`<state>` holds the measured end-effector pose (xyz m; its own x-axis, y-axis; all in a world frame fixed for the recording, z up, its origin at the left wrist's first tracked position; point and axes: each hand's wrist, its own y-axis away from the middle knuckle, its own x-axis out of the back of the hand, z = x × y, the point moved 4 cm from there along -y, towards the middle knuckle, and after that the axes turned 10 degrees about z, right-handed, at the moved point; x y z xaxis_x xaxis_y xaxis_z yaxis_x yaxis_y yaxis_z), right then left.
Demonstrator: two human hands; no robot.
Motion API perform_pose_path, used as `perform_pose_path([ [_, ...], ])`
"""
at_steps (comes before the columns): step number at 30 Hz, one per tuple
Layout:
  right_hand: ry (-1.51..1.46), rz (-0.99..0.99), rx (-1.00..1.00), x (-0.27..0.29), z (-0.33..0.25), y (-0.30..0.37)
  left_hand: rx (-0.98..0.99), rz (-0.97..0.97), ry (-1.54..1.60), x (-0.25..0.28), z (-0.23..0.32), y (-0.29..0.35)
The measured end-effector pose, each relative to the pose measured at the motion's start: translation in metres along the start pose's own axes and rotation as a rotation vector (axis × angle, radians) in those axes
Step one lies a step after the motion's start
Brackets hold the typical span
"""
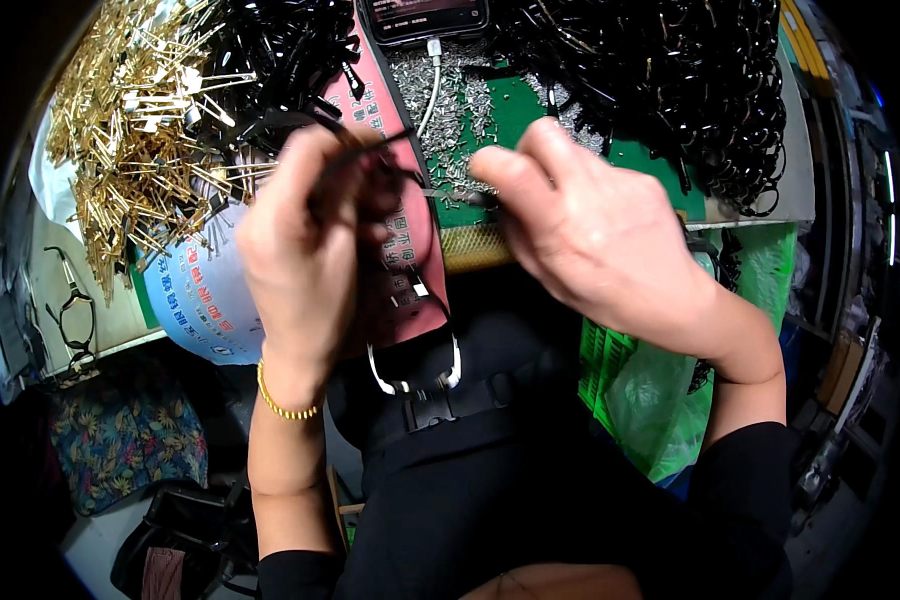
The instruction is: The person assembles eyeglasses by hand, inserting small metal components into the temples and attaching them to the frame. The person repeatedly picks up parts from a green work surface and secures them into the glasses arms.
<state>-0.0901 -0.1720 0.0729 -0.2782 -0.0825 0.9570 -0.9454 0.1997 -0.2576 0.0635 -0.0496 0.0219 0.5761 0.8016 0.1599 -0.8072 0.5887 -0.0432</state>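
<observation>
My left hand (305, 225) is closed around a black eyeglass frame (370, 155), raised over the front edge of the bench. A dark, slim arm of the frame sticks out past the fingers; the rest is blurred and partly hidden. Across from it, my right hand (595, 220) pinches a slim screwdriver (448, 194), its metal shaft pointing left toward the frame. Most of its handle is hidden in the fingers. Beneath and beyond the hands, many small silver screws (460, 120) lie scattered on a green mat (515, 105).
Gold eyeglass temples (130, 140) and black temples (270, 60) heap up at left. Black frames (670, 90) pile up at right. A phone (425, 18) with a white cable (432, 90) lies at the back. One pair of glasses (75, 310) rests near the left edge. A green bag (660, 420) hangs below right.
</observation>
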Motion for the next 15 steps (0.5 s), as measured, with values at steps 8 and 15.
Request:
perform_pose_path([
  [8,-0.073,-0.233,-0.169,0.014,0.010,0.031,-0.240,0.332,0.093,0.018,0.025,-0.007],
  [15,-0.088,-0.246,-0.179,0.008,0.011,0.029,0.041,0.237,0.478,0.044,0.005,0.017],
])
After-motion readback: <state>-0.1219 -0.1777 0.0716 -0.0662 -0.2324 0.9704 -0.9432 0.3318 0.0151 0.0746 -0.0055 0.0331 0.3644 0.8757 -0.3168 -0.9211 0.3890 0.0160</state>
